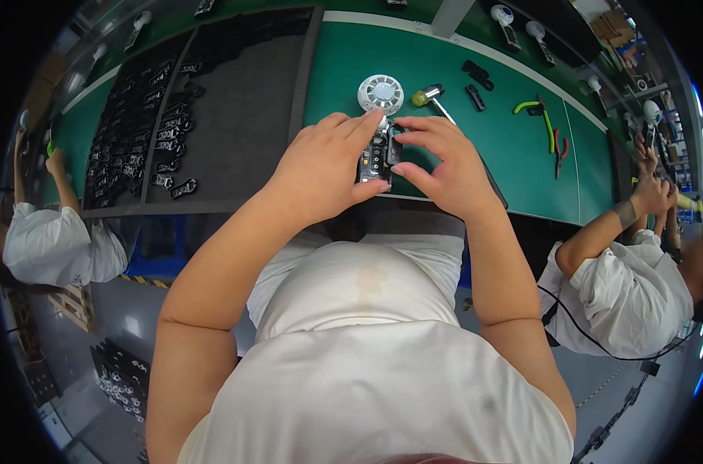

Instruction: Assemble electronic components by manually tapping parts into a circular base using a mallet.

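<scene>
On the green bench in front of me lies a device with a round white vented head (pixel 381 95) and an opened black handle body (pixel 374 160) showing inner parts. My left hand (pixel 324 158) grips the handle body's left side, its thumb at the near end and its fingers reaching up toward the head. Between the thumb and fingers of my right hand (pixel 448 158) is a small black cover piece (pixel 396 147), held against the handle's right side. How far the cover is seated on the body cannot be made out.
Beyond my right hand lies a mallet (pixel 429 95) with a yellow-green head. Black parts (pixel 477 75), green-handled pliers (pixel 553 127) and red-handled pliers (pixel 561 157) lie farther right. A dark tray (pixel 239 100) with rows of black pieces stands left. Co-workers sit on both sides.
</scene>
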The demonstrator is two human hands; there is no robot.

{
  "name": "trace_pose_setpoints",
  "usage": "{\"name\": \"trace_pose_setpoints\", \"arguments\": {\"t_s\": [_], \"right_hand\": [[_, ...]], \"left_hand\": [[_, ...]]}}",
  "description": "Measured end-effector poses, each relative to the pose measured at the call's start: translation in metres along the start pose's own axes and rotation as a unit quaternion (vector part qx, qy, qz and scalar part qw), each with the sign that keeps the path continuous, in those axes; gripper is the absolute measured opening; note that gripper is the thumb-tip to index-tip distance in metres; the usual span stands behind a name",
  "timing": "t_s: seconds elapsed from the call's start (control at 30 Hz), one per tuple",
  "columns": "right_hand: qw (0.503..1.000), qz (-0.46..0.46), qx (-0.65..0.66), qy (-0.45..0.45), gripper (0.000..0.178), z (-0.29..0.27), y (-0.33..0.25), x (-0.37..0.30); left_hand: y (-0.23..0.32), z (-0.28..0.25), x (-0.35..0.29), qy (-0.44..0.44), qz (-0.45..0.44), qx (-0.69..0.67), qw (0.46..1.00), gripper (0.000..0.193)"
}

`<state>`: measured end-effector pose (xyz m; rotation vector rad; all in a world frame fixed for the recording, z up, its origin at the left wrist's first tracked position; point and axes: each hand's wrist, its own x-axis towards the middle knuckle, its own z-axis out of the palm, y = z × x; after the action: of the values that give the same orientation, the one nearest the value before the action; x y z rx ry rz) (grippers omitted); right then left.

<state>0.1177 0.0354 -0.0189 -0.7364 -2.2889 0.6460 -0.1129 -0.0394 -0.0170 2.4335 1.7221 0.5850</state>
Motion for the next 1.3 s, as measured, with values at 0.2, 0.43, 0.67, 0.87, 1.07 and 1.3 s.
{"name": "trace_pose_setpoints", "arguments": {"t_s": [0.2,0.43,0.67,0.87,1.07,1.3], "right_hand": [[0.999,-0.005,-0.019,-0.047,0.036,0.009,0.000,0.004],[0.997,0.003,-0.039,-0.068,0.035,0.015,-0.007,0.008],[0.994,-0.010,-0.077,-0.074,0.033,0.014,-0.010,0.007],[0.989,-0.014,-0.121,-0.088,0.031,0.011,-0.020,0.010],[0.984,-0.054,-0.152,-0.077,0.026,0.013,-0.018,0.010],[0.986,-0.069,-0.144,-0.051,0.025,0.018,-0.008,0.002]], "left_hand": [[-0.002,-0.003,0.000,-0.004,-0.007,-0.006,1.000,0.092],[-0.006,-0.002,-0.002,-0.001,0.004,-0.008,1.000,0.092],[-0.007,0.000,-0.004,0.009,0.002,-0.025,1.000,0.093],[-0.007,0.000,-0.004,0.003,-0.003,-0.024,1.000,0.091],[-0.006,0.001,-0.006,0.009,-0.002,-0.037,0.999,0.090],[0.001,0.007,-0.017,0.066,0.020,-0.058,0.996,0.079]]}}
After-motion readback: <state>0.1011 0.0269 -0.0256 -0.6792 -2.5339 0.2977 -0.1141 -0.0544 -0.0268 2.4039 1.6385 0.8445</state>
